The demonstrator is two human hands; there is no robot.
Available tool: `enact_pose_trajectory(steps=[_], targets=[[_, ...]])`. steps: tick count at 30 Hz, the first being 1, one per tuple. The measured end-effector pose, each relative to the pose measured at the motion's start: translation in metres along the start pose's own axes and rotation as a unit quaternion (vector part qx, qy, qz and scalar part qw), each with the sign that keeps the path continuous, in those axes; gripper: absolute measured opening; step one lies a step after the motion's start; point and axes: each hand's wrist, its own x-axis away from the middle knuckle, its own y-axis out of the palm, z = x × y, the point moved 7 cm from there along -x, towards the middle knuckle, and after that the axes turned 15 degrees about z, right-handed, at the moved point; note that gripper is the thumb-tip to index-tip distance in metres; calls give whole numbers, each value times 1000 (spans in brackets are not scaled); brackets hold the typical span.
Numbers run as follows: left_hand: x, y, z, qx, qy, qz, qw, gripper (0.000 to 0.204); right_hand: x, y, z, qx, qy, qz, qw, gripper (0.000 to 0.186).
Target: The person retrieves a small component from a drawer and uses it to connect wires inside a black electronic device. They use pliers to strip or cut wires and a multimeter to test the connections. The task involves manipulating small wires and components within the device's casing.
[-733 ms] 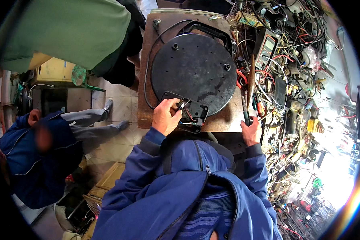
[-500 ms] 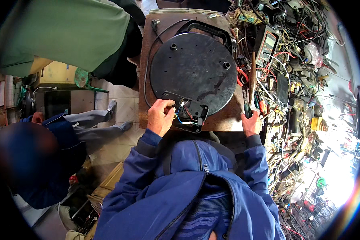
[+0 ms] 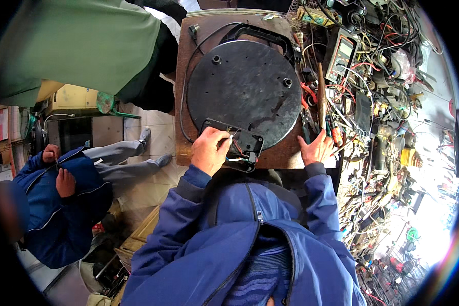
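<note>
A round black appliance [image 3: 245, 94] lies on the wooden table with its flat underside up. At its near edge is an uncovered wiring compartment [image 3: 249, 142] with thin coloured wires. My left hand [image 3: 209, 149] is over the left part of this compartment, thumb and forefinger pinched on a wire with a whitish end. The hand hides part of the wiring. Near the table's right edge, my right hand [image 3: 317, 149] is open, fingers spread and holding nothing. Dark-handled pliers [image 3: 306, 131] lie just beyond its fingertips.
A power cord with a plug [image 3: 193, 31] curves round the left of the wooden table [image 3: 285, 162]. Tools, cables and a multimeter [image 3: 340, 57] crowd the right side. One person sits at left [image 3: 66, 199]; another stands at upper left [image 3: 81, 51].
My right hand has let go of the dark-handled pliers and spread its fingers. My left hand has shifted slightly right, further over the wiring. The seated person's hands have come into view.
</note>
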Motion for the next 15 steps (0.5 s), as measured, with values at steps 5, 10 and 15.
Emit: enact_pose_trajectory(steps=[5,10,15], targets=[[-3,4,-7,-14,67,86,994,13,16,4,-7,-9,-41,6,999,97],[-9,1,-12,-7,69,99,993,12,25,9,-11,-36,-10,-39,999,94],[-11,-1,-22,47,15,80,996,9,23,4,-12,-41,-27,-49,998,91]])
